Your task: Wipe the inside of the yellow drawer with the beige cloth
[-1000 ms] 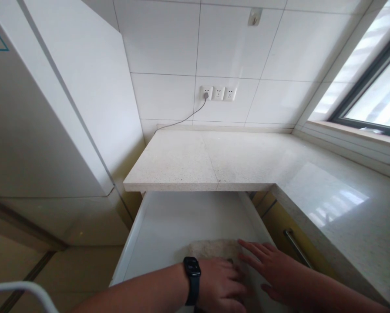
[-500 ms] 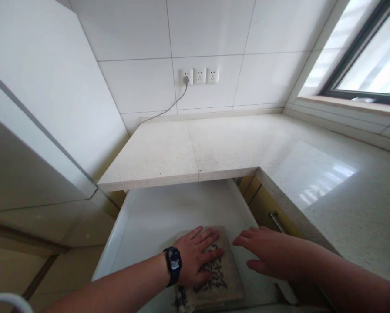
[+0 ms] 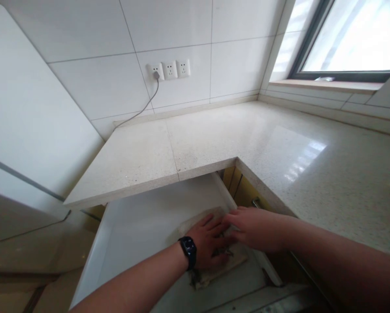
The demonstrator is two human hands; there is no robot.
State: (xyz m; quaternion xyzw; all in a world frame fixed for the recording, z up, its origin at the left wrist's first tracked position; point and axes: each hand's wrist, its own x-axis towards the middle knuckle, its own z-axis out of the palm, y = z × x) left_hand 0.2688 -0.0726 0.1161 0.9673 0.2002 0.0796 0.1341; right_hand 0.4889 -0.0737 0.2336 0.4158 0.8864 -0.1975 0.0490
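Observation:
A beige folded cloth with dark markings lies on the bottom of a white pulled-out drawer. My left hand, with a black watch on its wrist, rests flat on the cloth with fingers spread, covering much of it. From the right, my right hand reaches over the drawer's side. Its fingers are stretched out beside the fingertips of my left hand, overlapping them in view, at the cloth's right edge. Whether they touch the cloth or the other hand I cannot tell.
A pale stone countertop runs above the drawer and turns along the right. Wall sockets hold a plug with a grey cord. At left stands a white cabinet; a handle sits right of the drawer.
My right hand has moved left to my left hand and the cloth. My left hand stays flat on the cloth, which now lies turned and closer to the drawer's right side. The view has swung right.

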